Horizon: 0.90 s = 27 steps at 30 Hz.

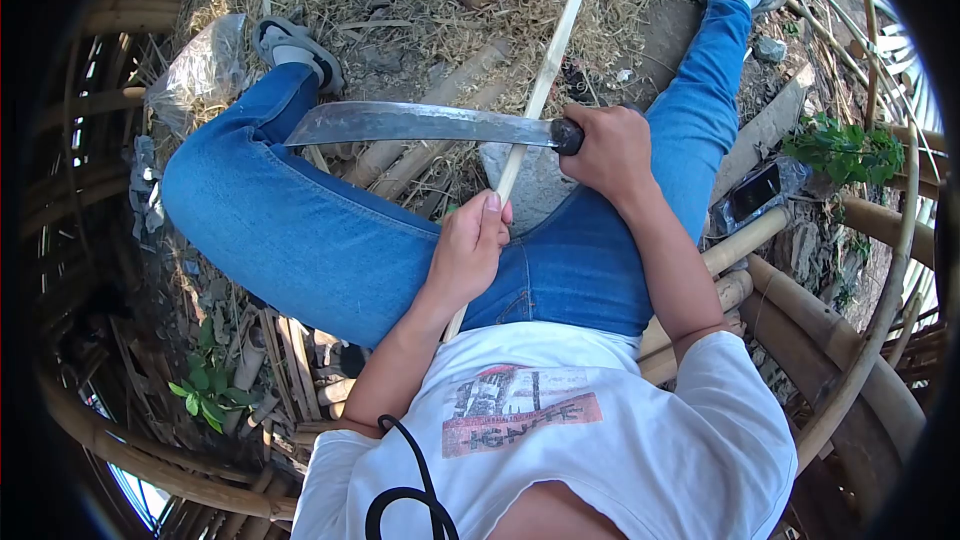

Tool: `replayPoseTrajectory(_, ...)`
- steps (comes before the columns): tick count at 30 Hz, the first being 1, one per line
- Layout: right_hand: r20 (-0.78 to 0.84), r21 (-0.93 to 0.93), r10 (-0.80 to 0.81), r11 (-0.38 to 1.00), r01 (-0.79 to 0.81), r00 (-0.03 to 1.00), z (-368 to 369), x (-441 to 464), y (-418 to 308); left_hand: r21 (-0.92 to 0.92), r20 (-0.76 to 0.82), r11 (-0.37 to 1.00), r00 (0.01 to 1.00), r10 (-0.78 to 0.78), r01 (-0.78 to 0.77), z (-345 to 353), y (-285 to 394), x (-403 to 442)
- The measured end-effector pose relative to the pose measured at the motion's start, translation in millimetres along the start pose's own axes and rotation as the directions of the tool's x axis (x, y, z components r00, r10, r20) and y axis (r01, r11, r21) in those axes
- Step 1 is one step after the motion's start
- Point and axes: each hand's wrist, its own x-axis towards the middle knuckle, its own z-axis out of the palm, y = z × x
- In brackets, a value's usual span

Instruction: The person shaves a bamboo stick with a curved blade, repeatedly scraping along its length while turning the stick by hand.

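Observation:
My right hand (612, 152) grips the dark handle of a machete (420, 124), whose long blade points left across my lap. A pale split bamboo strip (548, 70) slants from my waist up to the top of the view. My left hand (472, 248) is wrapped round the strip's lower part, near my belt. The blade crosses the strip above my left hand; whether it touches the wood I cannot tell. Below the crossing a grey stone block (535, 180) shows between my thighs, partly hidden by the strip and my right hand.
Dry shavings (640, 0) cover the ground ahead, with bamboo poles (455, 80) lying there. A clear plastic bag (205, 70) is by my left foot. On the right lie a phone (755, 192) and green leaves (850, 150). Curved bamboo rails (880, 340) surround me.

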Motion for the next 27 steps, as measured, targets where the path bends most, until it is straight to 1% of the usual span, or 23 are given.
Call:
replayPoseTrajectory(2, -0.008, -0.008, -0.005, 1.0, 0.005, 1.0, -3, 0, -1, 0.003, -0.014, 1.0, 0.999, 0.029, -0.029, 1, -1, 0)
replayPoseTrajectory(5, -0.004, -0.073, 0.038, 0.997, -0.038, 0.999, -9, 3, -1, 0.019, -0.026, 0.999, 0.999, 0.041, -0.04, 1, 1, -1)
replayPoseTrajectory(8, -0.084, -0.095, 0.065, 0.993, -0.073, 0.994, -9, 3, 8, 0.01, -0.011, 1.0, 1.0, 0.022, -0.022, -1, -1, -2)
replayPoseTrajectory(11, -0.211, -0.149, 0.248, 0.948, -0.282, 0.945, -14, 14, 35, -0.067, -0.014, 0.997, 0.999, -0.035, 0.034, -3, -2, -7)
replayPoseTrajectory(14, -0.255, -0.041, 0.428, 0.891, -0.452, 0.867, -16, 19, 68, -0.113, -0.024, 0.994, 1.0, -0.017, 0.015, -2, 0, -6)
replayPoseTrajectory(15, -0.292, 0.026, 0.434, 0.895, -0.446, 0.852, -17, 19, 68, -0.101, -0.014, 0.995, 1.0, -0.004, 0.003, -2, 1, -6)
replayPoseTrajectory(18, -0.321, 0.096, 0.387, 0.921, -0.377, 0.864, -20, 14, 62, -0.075, 0.002, 0.997, 1.0, 0.009, -0.008, -1, 1, -6)
replayPoseTrajectory(21, -0.238, 0.151, 0.323, 0.944, -0.293, 0.916, -19, 10, 46, -0.088, -0.008, 0.996, 1.0, -0.021, 0.02, 0, 0, -6)
replayPoseTrajectory(24, -0.216, 0.153, 0.178, 0.977, -0.146, 0.96, -10, 8, 37, -0.115, -0.005, 0.993, 0.999, -0.035, 0.034, 0, 0, -4)
replayPoseTrajectory(27, -0.157, 0.174, 0.109, 0.981, -0.081, 0.982, -10, 7, 24, -0.104, -0.007, 0.994, 0.999, -0.036, 0.035, 1, -1, -4)
